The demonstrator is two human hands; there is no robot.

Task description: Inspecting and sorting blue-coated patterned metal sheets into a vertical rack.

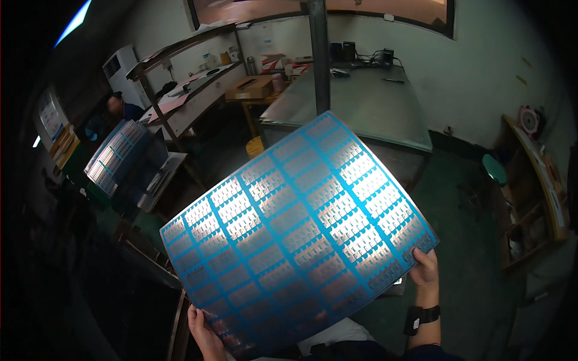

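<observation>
A large flat panel, patterned with rows of shiny metallic blocks on blue like a circuit-board sheet (pixel 295 234), is held up tilted in front of me. My left hand (pixel 203 332) grips its lower left edge, with the thumb on the face and the other fingers mostly hidden behind. On the right, my right hand (pixel 425 268) pinches the sheet near its right corner, thumb on top. A dark band with a small box is strapped round my right wrist. Bright light glares off the middle and right rows of the sheet.
Beyond the sheet stands a grey-green table (pixel 367 102) with a dark post (pixel 321 60) before it. At left, similar panels (pixel 114 156) lean on a stand, with a person (pixel 123 108) behind. A cardboard box (pixel 250 88) sits by the shelf (pixel 198 84); a wooden rack (pixel 530 186) is at right.
</observation>
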